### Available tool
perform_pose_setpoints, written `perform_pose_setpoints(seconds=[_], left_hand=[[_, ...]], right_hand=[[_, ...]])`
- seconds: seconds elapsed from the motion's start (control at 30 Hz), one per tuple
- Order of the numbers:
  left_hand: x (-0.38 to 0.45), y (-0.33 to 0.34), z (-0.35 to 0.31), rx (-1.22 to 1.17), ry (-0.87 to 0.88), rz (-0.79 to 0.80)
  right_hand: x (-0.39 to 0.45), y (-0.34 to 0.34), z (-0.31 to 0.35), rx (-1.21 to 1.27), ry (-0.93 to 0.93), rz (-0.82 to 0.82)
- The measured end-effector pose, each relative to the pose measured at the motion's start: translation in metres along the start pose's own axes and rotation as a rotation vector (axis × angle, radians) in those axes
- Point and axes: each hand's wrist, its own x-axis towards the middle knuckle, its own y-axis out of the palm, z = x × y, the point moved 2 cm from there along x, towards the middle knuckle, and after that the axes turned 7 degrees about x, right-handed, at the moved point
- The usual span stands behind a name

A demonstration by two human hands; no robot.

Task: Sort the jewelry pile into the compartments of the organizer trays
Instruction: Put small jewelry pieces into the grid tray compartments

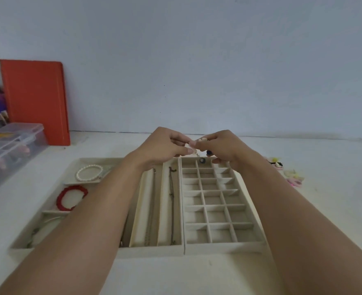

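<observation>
Both hands are raised above the far edge of the beige organizer trays. My left hand (165, 145) and my right hand (220, 146) meet fingertip to fingertip and pinch a small jewelry piece (201, 159), whose thin chain and dark round pendant dangle between them over the grid tray (222, 244). The long-slot tray (154, 249) holds two chains (172, 201). In the left tray (18, 246) lie a pearl bracelet (89, 172) and a red bead bracelet (70, 196); a thin bangle is partly hidden by my left forearm.
A small jewelry pile (290, 173) with yellow and pink pieces lies right of the trays. A clear plastic storage box (12, 143) and an orange book (35, 99) leaning on the wall stand at the back left. The white wall runs close behind the trays.
</observation>
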Motion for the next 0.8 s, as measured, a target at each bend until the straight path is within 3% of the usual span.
perform_pose_setpoints(seconds=[0.3,0.53,0.8], left_hand=[[0.007,-0.006,0.012,0.142,-0.068,-0.331],[0.01,-0.005,0.017,0.192,-0.112,-0.362],[0.01,-0.008,0.012,0.181,-0.091,-0.478]], right_hand=[[0.006,0.004,0.0,-0.226,-0.086,0.051],[0.004,0.003,0.003,-0.179,-0.176,-0.106],[0.008,0.013,-0.004,-0.318,-0.117,0.021]])
